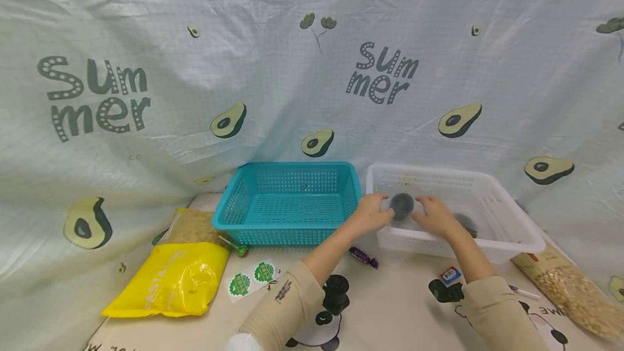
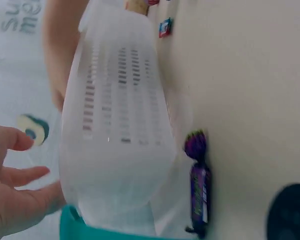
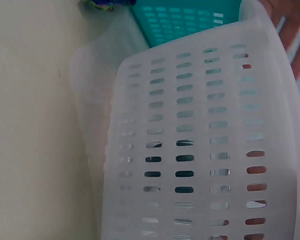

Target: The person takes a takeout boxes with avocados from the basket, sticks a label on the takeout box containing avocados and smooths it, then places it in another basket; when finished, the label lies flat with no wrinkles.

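Left hand [image 1: 371, 214] and right hand [image 1: 435, 216] are flanking a dark round object [image 1: 402, 207] inside the white basket [image 1: 414, 242], fingers parted, probably because roundness is calling for two-sided support; contact is looking uncertain; another dark item [image 1: 465, 223] is lying rightward; a teal basket [image 1: 278, 236] is standing alongside on the worktop [image 1: 390, 307].

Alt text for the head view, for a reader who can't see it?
A person's left hand and right hand reach over a white perforated plastic basket, either side of a dark grey round object. Left of the white basket stands a rectangular teal perforated plastic basket; farther left lies a shiny yellow plastic bag.
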`<state>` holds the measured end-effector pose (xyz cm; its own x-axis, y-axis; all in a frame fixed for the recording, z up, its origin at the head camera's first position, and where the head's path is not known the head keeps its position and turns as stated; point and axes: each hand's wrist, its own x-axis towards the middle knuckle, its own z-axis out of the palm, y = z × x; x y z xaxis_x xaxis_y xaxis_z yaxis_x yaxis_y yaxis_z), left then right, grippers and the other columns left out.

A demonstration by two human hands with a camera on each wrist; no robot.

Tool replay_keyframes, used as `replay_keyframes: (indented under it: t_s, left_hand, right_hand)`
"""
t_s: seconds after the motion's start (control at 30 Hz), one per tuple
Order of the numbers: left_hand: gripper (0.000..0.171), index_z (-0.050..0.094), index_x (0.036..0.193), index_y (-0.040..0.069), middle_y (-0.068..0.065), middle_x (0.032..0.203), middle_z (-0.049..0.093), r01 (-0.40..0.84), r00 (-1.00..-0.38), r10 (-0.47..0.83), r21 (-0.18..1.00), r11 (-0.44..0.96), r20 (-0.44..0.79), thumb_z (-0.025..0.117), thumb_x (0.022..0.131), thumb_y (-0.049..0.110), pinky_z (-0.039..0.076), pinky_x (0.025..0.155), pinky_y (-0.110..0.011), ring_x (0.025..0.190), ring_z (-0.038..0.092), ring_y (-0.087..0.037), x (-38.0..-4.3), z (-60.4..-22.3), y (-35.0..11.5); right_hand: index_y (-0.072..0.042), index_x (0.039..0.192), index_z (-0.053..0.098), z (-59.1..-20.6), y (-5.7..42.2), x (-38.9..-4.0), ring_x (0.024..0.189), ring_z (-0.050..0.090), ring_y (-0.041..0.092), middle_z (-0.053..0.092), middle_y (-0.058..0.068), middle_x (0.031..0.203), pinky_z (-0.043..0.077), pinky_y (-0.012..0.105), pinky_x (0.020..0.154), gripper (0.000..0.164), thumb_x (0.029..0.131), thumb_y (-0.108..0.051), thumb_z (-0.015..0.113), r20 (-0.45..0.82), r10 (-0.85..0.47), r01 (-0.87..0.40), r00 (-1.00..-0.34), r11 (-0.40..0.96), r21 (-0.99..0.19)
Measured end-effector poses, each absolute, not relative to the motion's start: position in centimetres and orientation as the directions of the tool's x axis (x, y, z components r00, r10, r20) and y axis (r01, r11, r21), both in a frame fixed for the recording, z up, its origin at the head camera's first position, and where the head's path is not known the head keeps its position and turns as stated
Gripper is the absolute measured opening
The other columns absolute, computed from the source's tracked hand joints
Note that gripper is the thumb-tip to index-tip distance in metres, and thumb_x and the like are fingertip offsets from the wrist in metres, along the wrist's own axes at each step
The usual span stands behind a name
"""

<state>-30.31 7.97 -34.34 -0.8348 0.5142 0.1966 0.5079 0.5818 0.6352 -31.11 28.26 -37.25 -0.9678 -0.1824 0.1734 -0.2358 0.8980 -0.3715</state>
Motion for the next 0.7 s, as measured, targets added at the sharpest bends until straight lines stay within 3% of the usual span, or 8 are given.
replay_keyframes:
  t_s: [0.13, 0.2, 0.27, 0.37, 0.6, 0.7]
  left_hand:
    - [0.048, 0.045, 0.125, -0.002, -0.011, 0.122, 0.053, 0.488, -0.856, 0.503, 0.503, 0.714, 0.117, 0.049, 0.087, 0.028, 0.039, 0.093, -0.031, 0.113, 0.048, -0.023, -30.1, -34.2, 10.9]
    - [0.056, 0.037, 0.131, -0.002, -0.012, 0.129, 0.047, 0.435, -0.883, 0.466, 0.464, 0.772, 0.055, 0.047, 0.088, 0.033, 0.032, 0.100, -0.037, 0.122, 0.040, -0.027, -30.0, -34.3, 12.0]
    - [0.061, 0.032, 0.135, 0.001, -0.014, 0.135, 0.040, 0.364, -0.912, 0.410, 0.456, 0.812, -0.002, 0.046, 0.089, 0.037, 0.030, 0.101, -0.042, 0.125, 0.036, -0.030, -30.1, -34.2, 12.6]
    - [0.063, 0.029, 0.137, 0.003, -0.016, 0.136, 0.037, 0.301, -0.932, 0.358, 0.438, 0.847, -0.052, 0.046, 0.088, 0.039, 0.037, 0.096, -0.040, 0.124, 0.036, -0.031, -30.4, -34.1, 13.1]
    - [0.051, 0.047, 0.126, 0.002, -0.011, 0.131, 0.046, 0.309, -0.928, 0.368, 0.424, 0.851, -0.063, 0.048, 0.088, 0.036, 0.043, 0.089, -0.037, 0.120, 0.043, -0.027, -31.0, -34.9, 13.5]
    - [0.042, 0.056, 0.116, 0.002, -0.011, 0.125, 0.051, 0.313, -0.935, 0.353, 0.404, 0.860, -0.028, 0.049, 0.088, 0.033, 0.047, 0.083, -0.034, 0.114, 0.048, -0.026, -31.0, -35.4, 13.7]
  right_hand:
    - [0.015, 0.126, 0.034, -37.2, 28.2, -31.1, 0.116, 0.030, 0.052, 0.034, 0.038, 0.126, 0.029, 0.060, 0.091, 0.054, 0.090, -0.023, 0.046, 0.110, -0.163, -0.192, -0.981, 0.906, -0.378]
    - [0.015, 0.127, 0.033, -36.9, 28.3, -31.0, 0.118, 0.028, 0.052, 0.033, 0.037, 0.128, 0.027, 0.060, 0.093, 0.055, 0.091, -0.026, 0.044, 0.088, -0.163, -0.185, -0.983, 0.903, -0.388]
    - [0.014, 0.129, 0.031, -36.5, 28.5, -30.9, 0.120, 0.022, 0.053, 0.029, 0.037, 0.130, 0.023, 0.062, 0.094, 0.058, 0.092, -0.029, 0.042, 0.058, -0.163, -0.172, -0.985, 0.891, -0.420]
    - [0.012, 0.131, 0.030, -36.3, 28.7, -30.9, 0.122, 0.016, 0.054, 0.025, 0.037, 0.133, 0.019, 0.065, 0.094, 0.060, 0.092, -0.032, 0.043, 0.041, -0.169, -0.170, -0.985, 0.882, -0.439]
    - [0.010, 0.134, 0.026, -36.7, 28.9, -31.2, 0.118, 0.019, 0.057, 0.028, 0.036, 0.132, 0.023, 0.066, 0.090, 0.064, 0.092, -0.037, 0.040, -0.024, -0.175, -0.152, -0.984, 0.909, -0.387]
    - [0.005, 0.136, 0.025, -36.8, 29.1, -31.3, 0.119, 0.023, 0.055, 0.029, 0.034, 0.133, 0.026, 0.064, 0.089, 0.067, 0.092, -0.043, 0.038, -0.046, -0.190, -0.152, -0.981, 0.890, -0.431]
